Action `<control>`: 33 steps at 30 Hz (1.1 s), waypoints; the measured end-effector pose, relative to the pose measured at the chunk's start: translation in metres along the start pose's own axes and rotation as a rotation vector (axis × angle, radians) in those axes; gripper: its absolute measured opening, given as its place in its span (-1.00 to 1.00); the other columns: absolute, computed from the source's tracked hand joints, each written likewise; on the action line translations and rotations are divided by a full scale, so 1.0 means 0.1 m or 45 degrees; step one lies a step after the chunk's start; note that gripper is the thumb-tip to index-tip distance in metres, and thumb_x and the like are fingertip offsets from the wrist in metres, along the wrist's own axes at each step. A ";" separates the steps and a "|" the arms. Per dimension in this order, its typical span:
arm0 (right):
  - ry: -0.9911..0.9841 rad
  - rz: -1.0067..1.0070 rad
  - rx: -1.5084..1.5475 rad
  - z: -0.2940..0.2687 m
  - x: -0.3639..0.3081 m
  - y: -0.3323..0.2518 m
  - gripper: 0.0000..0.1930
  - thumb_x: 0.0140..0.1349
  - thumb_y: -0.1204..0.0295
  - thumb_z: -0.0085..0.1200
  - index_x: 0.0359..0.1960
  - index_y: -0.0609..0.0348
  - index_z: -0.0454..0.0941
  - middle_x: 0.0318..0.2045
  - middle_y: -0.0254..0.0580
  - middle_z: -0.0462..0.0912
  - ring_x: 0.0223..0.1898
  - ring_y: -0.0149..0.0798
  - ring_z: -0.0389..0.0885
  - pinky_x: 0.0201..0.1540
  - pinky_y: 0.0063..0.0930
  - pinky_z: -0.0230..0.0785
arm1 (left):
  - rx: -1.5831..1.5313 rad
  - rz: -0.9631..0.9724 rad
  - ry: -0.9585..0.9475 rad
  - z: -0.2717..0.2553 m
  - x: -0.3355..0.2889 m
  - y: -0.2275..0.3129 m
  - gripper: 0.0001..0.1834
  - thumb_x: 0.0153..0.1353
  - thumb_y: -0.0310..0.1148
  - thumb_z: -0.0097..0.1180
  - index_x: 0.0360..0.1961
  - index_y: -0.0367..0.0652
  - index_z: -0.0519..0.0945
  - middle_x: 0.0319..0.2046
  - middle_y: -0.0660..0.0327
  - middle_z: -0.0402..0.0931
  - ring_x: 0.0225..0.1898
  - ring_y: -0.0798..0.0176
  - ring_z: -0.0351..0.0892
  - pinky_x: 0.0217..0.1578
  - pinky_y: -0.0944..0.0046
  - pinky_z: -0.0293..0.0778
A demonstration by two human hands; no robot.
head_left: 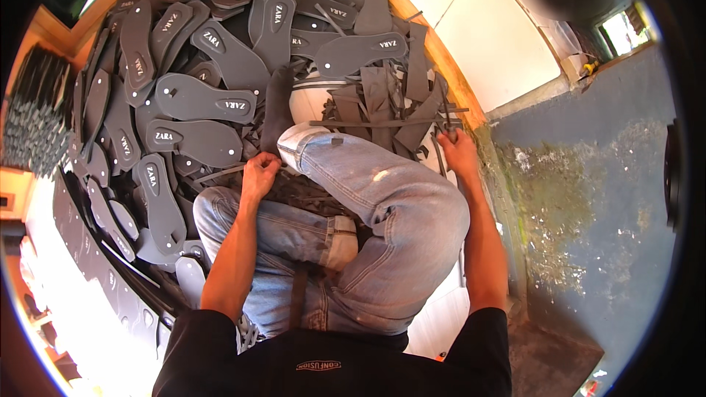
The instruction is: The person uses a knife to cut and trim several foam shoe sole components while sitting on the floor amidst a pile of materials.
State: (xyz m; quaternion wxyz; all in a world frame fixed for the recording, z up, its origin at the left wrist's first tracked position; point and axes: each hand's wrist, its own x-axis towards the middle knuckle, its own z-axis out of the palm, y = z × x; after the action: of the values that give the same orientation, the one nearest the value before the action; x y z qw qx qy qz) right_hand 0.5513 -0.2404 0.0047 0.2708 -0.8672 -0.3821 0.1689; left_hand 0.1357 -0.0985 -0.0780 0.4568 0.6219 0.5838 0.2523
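My left hand (261,176) is closed in a pinch beside my dark-socked foot (276,106). Anything between its fingertips is too small to make out. On the other side of my bent knee, my right hand (460,153) has its fingers curled round a thin dark piece (446,112), whose kind I cannot tell. Close to that hand lie dark rubbery offcut strips (378,103). Grey sandal soles (206,97) with white printing are heaped ahead and to my left, several with a small pale dot. One sole (362,54) rests just beyond the offcuts.
I sit with my jeans-clad legs (382,198) folded. A tall stack of dark pieces (38,110) stands at the far left. To the right rises a stained blue-grey wall (588,176). Pale panels (485,37) edged with orange wood (457,88) run along the far right.
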 end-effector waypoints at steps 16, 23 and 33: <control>-0.081 -0.070 -0.231 0.46 -0.21 0.13 -0.64 0.09 0.14 0.12 -0.31 0.23 0.53 -0.35 0.15 0.61 -0.18 0.20 0.55 -0.18 -0.06 0.36 | -0.027 0.064 0.082 -0.43 -0.13 0.09 -0.76 0.16 -0.31 0.10 -0.29 -0.30 0.60 -0.51 0.19 0.60 -0.46 0.38 0.56 -0.38 0.36 0.46; -0.215 -0.005 0.117 0.88 -0.54 0.06 -0.57 0.07 0.16 0.20 -0.23 0.31 0.50 -0.39 0.13 0.62 -0.28 0.01 0.61 -0.20 -0.23 0.40 | -0.298 0.072 0.441 -1.28 -0.76 0.29 -0.76 0.21 -0.31 0.10 -0.25 -0.31 0.58 -0.47 0.22 0.58 -0.43 0.41 0.52 -0.35 0.41 0.44; -0.528 -0.076 0.213 0.24 0.01 -0.77 -0.82 0.13 0.35 0.14 -0.33 0.19 0.52 -0.60 -0.37 0.50 -0.61 -0.53 0.38 -0.55 -0.62 0.20 | 0.331 -0.247 0.511 -1.88 -1.86 -0.81 -0.78 0.14 -0.31 0.08 -0.31 -0.26 0.59 -0.52 0.07 0.61 -0.45 0.25 0.62 -0.40 0.26 0.45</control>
State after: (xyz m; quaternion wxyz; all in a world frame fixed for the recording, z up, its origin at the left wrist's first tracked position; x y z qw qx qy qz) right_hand 0.4957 -0.1884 0.0311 0.2625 -0.7767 -0.4398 0.3666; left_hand -0.0995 -0.2331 -0.0218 0.2702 0.5540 0.7473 0.2484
